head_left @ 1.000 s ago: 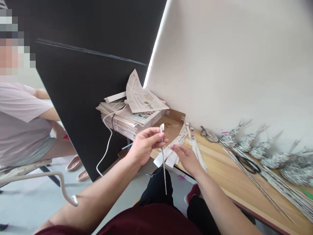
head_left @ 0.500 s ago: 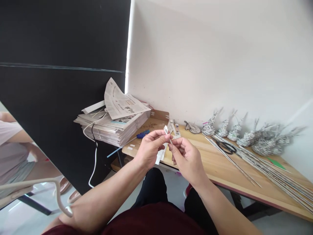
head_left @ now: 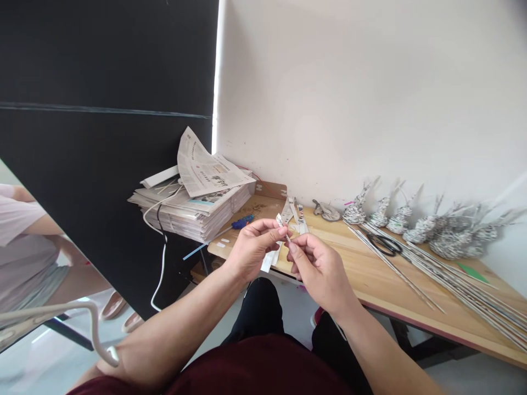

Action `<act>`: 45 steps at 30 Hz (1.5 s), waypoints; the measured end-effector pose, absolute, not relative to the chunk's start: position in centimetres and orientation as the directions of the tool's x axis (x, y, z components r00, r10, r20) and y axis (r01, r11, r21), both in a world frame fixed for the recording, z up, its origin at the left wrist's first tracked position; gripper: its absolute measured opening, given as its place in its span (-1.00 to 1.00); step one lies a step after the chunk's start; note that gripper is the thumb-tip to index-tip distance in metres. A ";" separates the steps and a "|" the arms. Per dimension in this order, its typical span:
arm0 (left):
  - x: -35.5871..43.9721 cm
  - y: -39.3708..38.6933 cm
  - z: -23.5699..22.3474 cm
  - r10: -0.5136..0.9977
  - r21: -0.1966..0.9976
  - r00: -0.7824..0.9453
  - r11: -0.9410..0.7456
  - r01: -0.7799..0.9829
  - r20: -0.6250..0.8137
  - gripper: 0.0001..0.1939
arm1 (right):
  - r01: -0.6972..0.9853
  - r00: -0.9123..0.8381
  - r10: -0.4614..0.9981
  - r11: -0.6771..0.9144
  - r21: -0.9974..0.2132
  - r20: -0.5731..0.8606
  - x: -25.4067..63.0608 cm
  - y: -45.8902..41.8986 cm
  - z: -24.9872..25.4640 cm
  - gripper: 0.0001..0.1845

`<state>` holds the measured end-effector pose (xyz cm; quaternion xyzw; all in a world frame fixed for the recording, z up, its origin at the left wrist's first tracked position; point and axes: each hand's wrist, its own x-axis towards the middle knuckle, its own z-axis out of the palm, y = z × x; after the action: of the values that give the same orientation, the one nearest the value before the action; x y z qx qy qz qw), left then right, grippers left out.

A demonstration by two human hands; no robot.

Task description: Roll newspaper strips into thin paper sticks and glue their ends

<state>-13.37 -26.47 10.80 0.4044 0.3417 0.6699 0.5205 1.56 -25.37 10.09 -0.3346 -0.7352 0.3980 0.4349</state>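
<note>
Between my hands is a thin strip of newspaper, rolled narrow, its pale end poking up above my left fingers. My left hand pinches it near that upper end. Just to the right and lower, my right hand is closed on the same roll with thumb and fingertips. The fingers cover most of its length. Behind and below my hands, loose paper strips lie on the wooden table, and a white strip hangs near its front edge.
A newspaper stack stands at the left, with a blue object beside it. On the right lie black-handled scissors, long paper rods and several woven paper pieces. Another person is at the far left.
My right hand has shifted slightly right along the roll, its thumb now further from my left fingers. The view has moved a little; both hands keep hold of the strip.
</note>
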 end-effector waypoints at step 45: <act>-12.5 -27.7 11.2 0.872 0.900 -0.224 -0.432 0.064 0.434 -0.78 | 0.391 -0.373 0.753 0.658 -0.643 0.543 3.3 -24.5 15.0 -0.78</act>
<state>-12.48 -27.66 11.20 0.5401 0.4334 0.6512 0.3104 3.27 -24.45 14.99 -0.3567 -0.8017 0.2092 0.4316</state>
